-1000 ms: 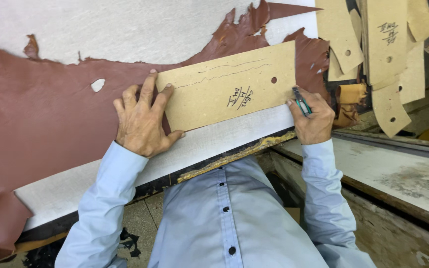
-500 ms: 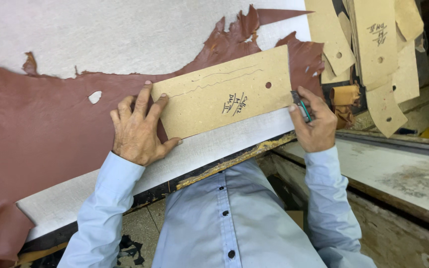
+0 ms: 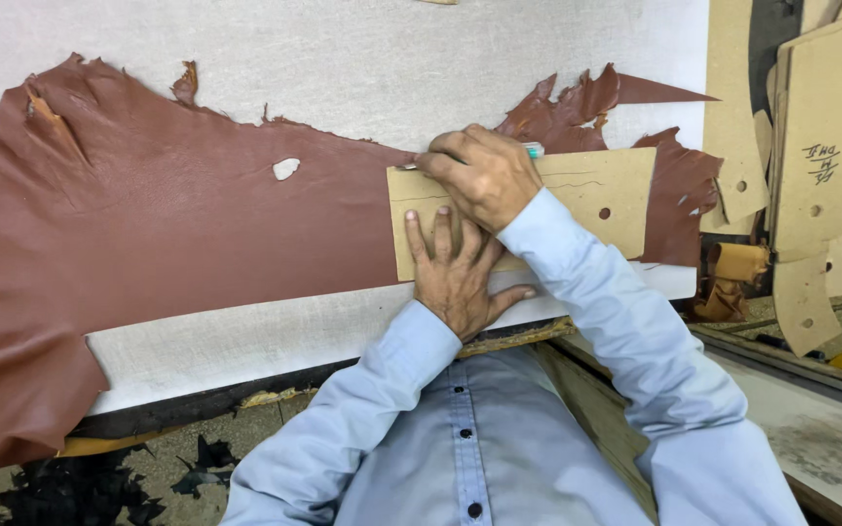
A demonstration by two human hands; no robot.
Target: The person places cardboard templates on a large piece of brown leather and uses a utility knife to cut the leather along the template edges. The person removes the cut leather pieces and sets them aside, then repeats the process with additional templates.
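Note:
A large reddish-brown leather hide (image 3: 148,244) lies spread over a white cutting board (image 3: 362,58). A long tan cardboard pattern (image 3: 596,200) rests on the hide near the board's front edge. My left hand (image 3: 455,278) lies flat with fingers spread on the pattern's left part, pressing it down. My right hand (image 3: 479,175) reaches across above the left hand and grips a pen-like tool with a teal end (image 3: 534,150), its tip at the pattern's upper left edge.
More cardboard patterns (image 3: 815,175) hang at the right, with a tan leather roll (image 3: 737,268) below them. A small hole (image 3: 285,169) shows in the hide. Dark leather scraps (image 3: 70,487) litter the floor at lower left. A worn bench (image 3: 810,429) stands at the right.
My right hand has moved with the tool from the pattern's right end across to its upper left edge, crossing over my left hand. The left hand stays pressed on the pattern.

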